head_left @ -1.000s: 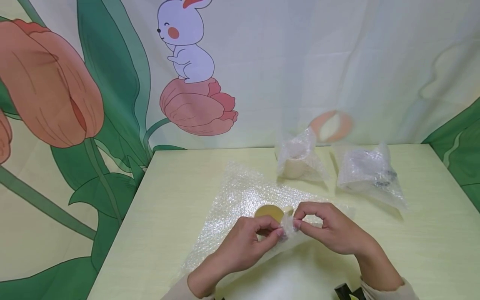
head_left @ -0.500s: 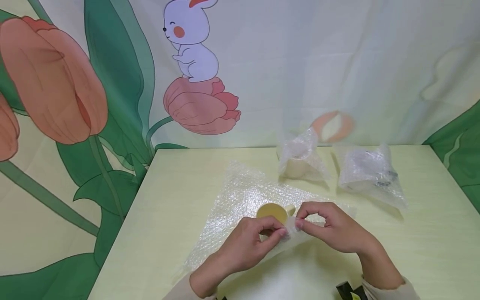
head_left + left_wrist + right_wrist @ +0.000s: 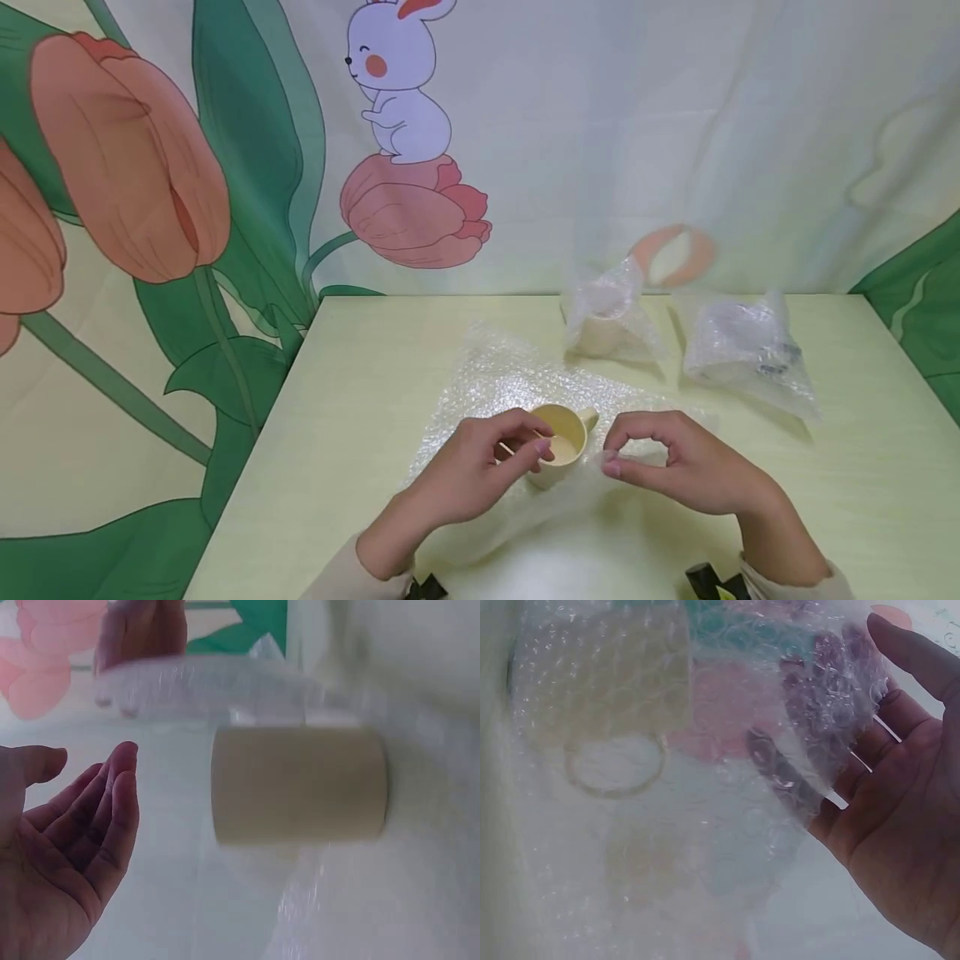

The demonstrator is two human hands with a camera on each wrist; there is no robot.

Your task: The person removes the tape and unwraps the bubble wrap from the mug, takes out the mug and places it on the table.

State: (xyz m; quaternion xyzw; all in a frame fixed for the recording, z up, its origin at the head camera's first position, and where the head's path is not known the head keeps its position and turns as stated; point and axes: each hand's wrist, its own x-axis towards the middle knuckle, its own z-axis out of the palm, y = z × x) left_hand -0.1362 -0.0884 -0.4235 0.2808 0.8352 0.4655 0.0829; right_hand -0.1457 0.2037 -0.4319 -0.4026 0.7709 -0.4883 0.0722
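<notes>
A pale yellow mug [image 3: 550, 477] stands on a spread sheet of bubble wrap [image 3: 487, 379], its handle toward the back right. My left hand [image 3: 474, 468] hovers at the mug's left rim with loosely bent fingers and nothing between them; the left wrist view shows its thumb apart from the fingers, beside the mug's bare wall [image 3: 300, 786]. With thumb and fingertips my right hand [image 3: 693, 467] pinches the near edge of the wrap, which is raised right of the mug. In the right wrist view, mug and handle show through the raised wrap [image 3: 705, 825].
Two bubble-wrapped bundles stand at the back of the table: one with a pale cup-like thing [image 3: 607, 321] inside, and a wider bundle [image 3: 742, 346] to its right. Behind the table [image 3: 360, 392] hangs a printed curtain [image 3: 540, 133] with tulips and a rabbit.
My left hand has let go of the wrap's edge and drawn left, uncovering more of the mug. My right hand keeps its pinch and has moved slightly right and nearer. The head view has shifted slightly.
</notes>
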